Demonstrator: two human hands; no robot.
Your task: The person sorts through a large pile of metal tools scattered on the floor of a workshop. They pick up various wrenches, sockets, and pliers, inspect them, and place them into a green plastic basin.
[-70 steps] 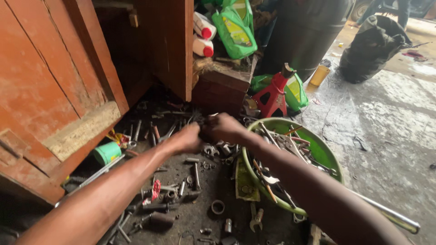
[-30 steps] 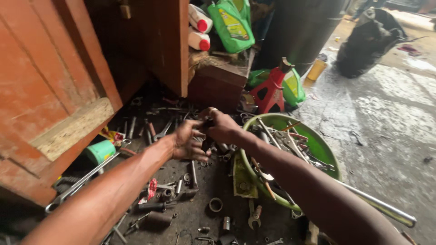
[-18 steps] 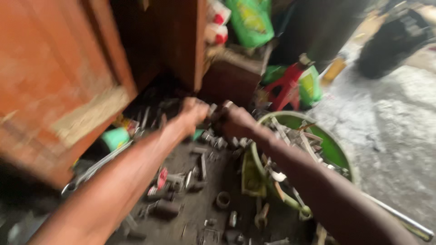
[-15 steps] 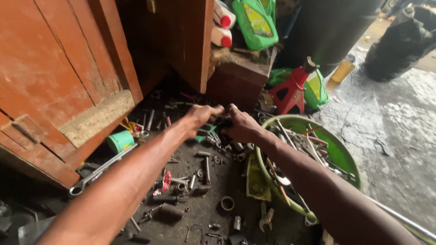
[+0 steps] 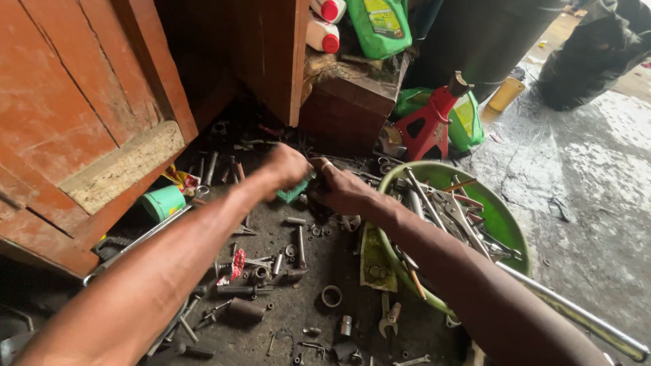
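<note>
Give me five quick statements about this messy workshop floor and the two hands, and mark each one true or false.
1. Both hands meet over a small green flat piece. True: the left hand and right hand come together at the green piece.
2. The round basin is blue and holds rags. False: the basin is green and holds wrenches and other metal tools.
3. A red jack stand stands behind the basin. True: the jack stand is there.
4. The green jug lies on the floor among the sockets. False: the green jug stands up on the dark box by the wooden cabinet.
5. A metal ring lies on the floor nearer the camera than the hands. True: the ring.
</note>
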